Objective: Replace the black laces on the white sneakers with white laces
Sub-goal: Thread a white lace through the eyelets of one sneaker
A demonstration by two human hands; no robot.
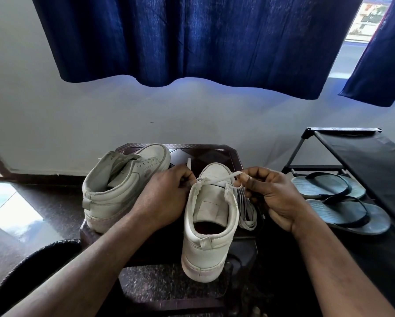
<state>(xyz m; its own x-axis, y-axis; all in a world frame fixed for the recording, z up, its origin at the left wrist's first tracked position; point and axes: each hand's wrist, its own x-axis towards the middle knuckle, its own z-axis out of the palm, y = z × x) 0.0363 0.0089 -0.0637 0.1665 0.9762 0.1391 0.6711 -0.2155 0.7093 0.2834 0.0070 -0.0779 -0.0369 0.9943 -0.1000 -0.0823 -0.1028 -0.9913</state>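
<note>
Pinching white lace (217, 179) with left hand (166, 197) and right hand (267, 197), just starting front shoe (210, 225); yet to lace back-corner shoe (123, 179).

white sneaker (209, 225) on a stool (214, 154), left hand (164, 197) and right hand (272, 193) pinching white lace (219, 179) across its collar — second sneaker (123, 186) at 9 o'clock, flip-flops (343, 209) at 3 o'clock

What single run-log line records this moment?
stage: lacing near sneaker | left hand: pinches white lace | right hand: pinches same lace | far sneaker: no lace visible
</note>
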